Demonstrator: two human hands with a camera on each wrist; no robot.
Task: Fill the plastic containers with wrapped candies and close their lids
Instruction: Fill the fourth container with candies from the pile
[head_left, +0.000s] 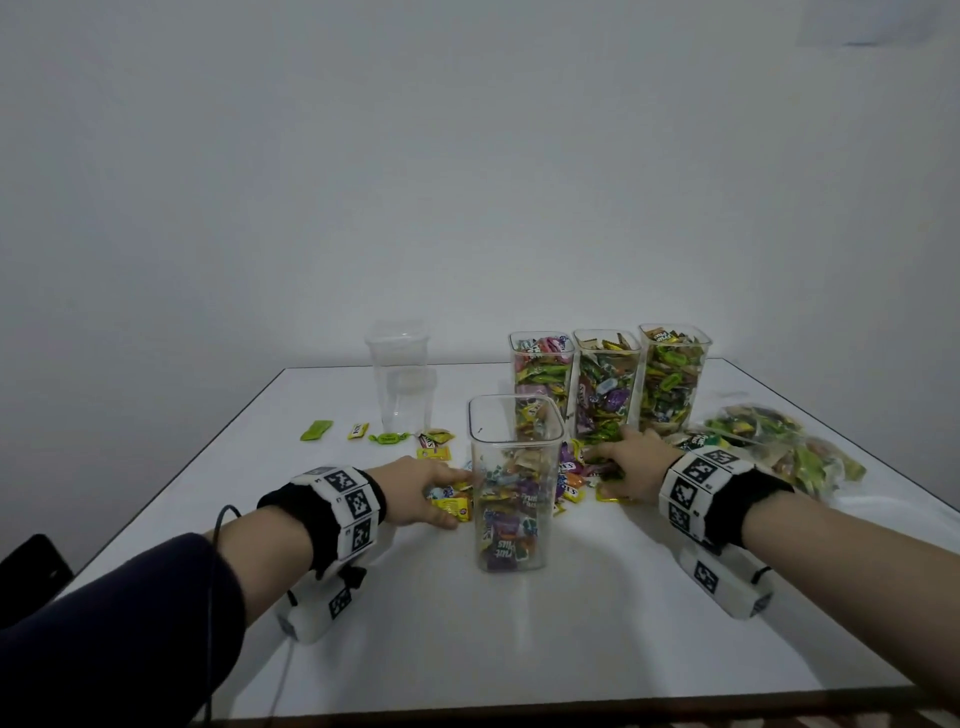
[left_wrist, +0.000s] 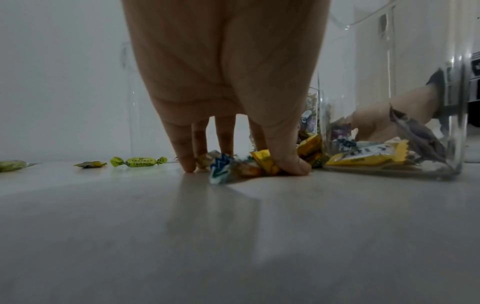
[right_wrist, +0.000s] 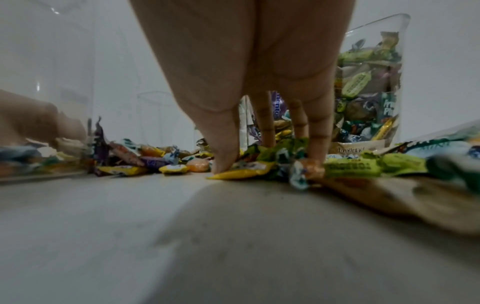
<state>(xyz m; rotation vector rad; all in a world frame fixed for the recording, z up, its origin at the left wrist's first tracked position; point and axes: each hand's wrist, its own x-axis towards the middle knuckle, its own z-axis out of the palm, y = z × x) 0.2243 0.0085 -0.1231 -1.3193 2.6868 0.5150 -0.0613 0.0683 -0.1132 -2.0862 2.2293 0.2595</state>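
Note:
A clear, lidless plastic container, about half full of wrapped candies, stands in the middle of the white table. My left hand is just left of it, fingers and thumb curled down round a small clump of candies on the table. My right hand is behind and right of it, fingers and thumb closed on candies in the loose pile.
Three full lidless containers stand in a row at the back. An empty clear container is at the back left, with a few stray candies before it. A candy bag lies at the right.

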